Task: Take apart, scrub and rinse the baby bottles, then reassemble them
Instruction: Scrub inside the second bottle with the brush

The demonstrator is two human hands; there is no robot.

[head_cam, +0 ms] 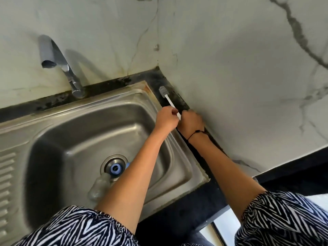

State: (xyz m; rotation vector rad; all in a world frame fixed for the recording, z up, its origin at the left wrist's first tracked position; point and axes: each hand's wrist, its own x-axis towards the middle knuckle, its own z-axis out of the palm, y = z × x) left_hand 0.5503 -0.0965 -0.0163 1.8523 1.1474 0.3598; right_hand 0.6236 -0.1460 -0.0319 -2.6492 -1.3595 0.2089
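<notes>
Bottle brush (168,99) right of centre, long axis diagonal, bristle head pointing upper left. Left hand (166,119) pinches white handle; right hand (190,122) curled, grip hidden. Sink (110,110) holds clear bottle (98,188) and blue ring (115,168) over drain.

sink (124,110): brushed steel; wall (230,68): glossy marble; brush (167,98): white plastic; tap (58,55): shiny metal

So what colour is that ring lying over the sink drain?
Blue ring, seen clearly in the head view.
</notes>
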